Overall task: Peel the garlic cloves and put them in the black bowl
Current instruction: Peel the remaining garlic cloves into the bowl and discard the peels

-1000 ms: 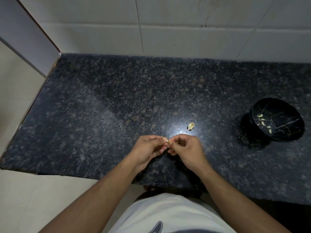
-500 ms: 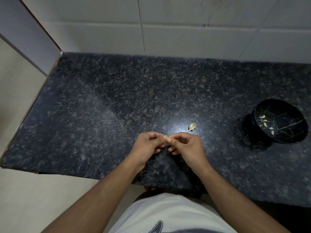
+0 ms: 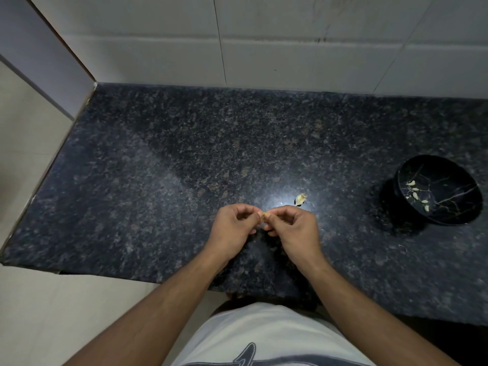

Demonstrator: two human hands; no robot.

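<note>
Small pale garlic clove (image 3: 264, 214) pinched between both hands, peeling under way

The clove is gripped by the curled fingertips of the left hand (image 3: 235, 226) and right hand (image 3: 293, 228); over the last 1 s the hands have barely shifted, so the skin is judged not yet off. A loose papery husk scrap (image 3: 300, 199) lies at 1 o'clock on the speckled dark granite counter (image 3: 158, 194). The round black bowl (image 3: 460, 220), at 3 o'clock, holds several peeled cloves (image 3: 417, 195).

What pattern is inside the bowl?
Black bowl with thin pale marble-like veins, seen in the head view.
</note>
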